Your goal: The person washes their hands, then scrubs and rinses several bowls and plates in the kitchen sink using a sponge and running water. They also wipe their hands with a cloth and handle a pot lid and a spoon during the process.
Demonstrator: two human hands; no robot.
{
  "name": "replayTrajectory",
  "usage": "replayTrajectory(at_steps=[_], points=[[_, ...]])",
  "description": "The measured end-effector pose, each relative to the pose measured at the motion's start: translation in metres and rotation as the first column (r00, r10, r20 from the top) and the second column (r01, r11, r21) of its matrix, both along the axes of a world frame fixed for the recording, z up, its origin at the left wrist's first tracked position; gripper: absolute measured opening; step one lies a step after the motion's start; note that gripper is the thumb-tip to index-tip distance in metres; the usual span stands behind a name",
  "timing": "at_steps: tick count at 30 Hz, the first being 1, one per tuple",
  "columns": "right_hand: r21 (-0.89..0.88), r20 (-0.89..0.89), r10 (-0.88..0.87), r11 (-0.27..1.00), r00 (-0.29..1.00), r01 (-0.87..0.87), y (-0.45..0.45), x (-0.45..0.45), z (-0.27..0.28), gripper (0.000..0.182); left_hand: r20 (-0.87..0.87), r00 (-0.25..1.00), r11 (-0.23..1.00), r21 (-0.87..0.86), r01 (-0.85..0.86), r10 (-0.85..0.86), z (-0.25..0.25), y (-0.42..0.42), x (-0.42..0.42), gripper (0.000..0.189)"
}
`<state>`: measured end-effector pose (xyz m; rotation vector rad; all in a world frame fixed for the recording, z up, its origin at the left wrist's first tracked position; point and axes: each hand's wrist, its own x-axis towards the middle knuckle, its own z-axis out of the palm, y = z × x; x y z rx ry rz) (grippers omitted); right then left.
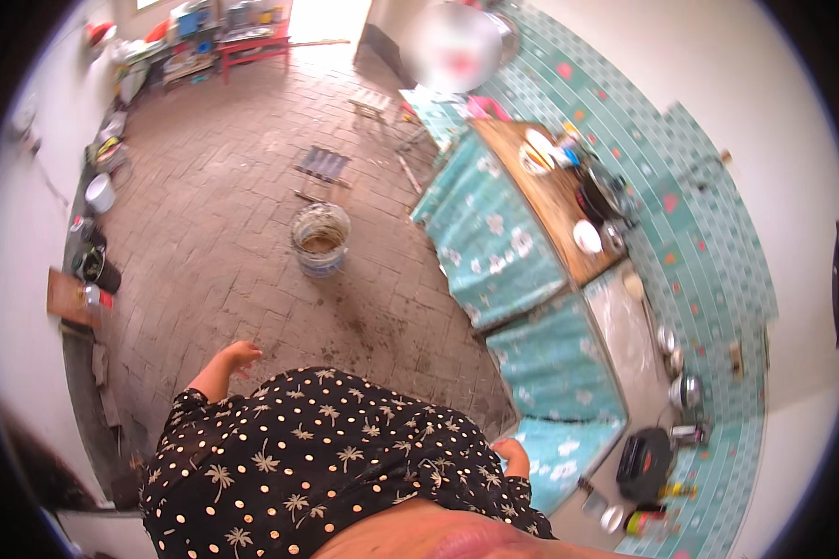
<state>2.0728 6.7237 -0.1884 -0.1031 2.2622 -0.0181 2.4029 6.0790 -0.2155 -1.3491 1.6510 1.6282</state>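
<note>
My left hand (pixel 240 356) hangs out over the brick floor (pixel 203 293) with nothing in it, its fingers loosely apart. On the other side my right hand (pixel 509 450) is partly hidden by my black palm-tree-print shirt. It appears near a turquoise flowered curtain (pixel 563 454) beneath the counter; whether it touches the cloth I cannot tell. Ahead of me on the floor stands a dirty plastic bucket (pixel 320 260) with brownish contents. Dark wet spots mark the bricks between the bucket and me.
A folding stool (pixel 323 165) stands beyond the bucket, a pale slatted stool (pixel 370 102) farther off. On the right, a wooden countertop (pixel 531 189) holds a wok (pixel 605 187) and a white bowl (pixel 587 237). Along the left wall are a white bucket (pixel 100 193) and a wooden board (pixel 73 297).
</note>
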Motion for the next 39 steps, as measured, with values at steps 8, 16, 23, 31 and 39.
replayTrajectory(at_steps=[8, 16, 23, 31, 39], points=[[-0.466, 0.365, -0.311, 0.755, 0.878, 0.461, -0.165, -0.117, -0.016, 0.024, 0.050, 0.846, 0.847, -0.042, -0.530, 0.531, -0.028, 0.001, 0.125, 0.041], [-0.468, 0.109, 0.194, 0.875, 0.975, -0.122, -0.394, -0.220, -0.036, 0.023, 0.106, 0.430, 0.440, -0.096, -0.893, 0.897, -0.017, 0.069, 0.186, 0.023], [-0.354, -0.042, 0.556, 0.769, 0.830, -0.533, -0.568, -0.241, -0.090, 0.032, 0.125, 0.214, 0.228, -0.111, -0.967, 0.969, -0.009, 0.087, 0.187, 0.021], [-0.585, -0.035, 0.539, 0.672, 0.842, -0.454, -0.761, -0.216, -0.089, 0.029, 0.151, 0.004, 0.024, -0.125, -0.992, 0.989, -0.064, -0.023, 0.237, 0.020], [-0.550, 0.027, 0.384, 0.777, 0.923, -0.307, -0.936, -0.165, -0.053, 0.026, -0.057, 0.266, 0.246, -0.234, -0.940, 0.962, -0.020, -0.352, 0.232, 0.027]])
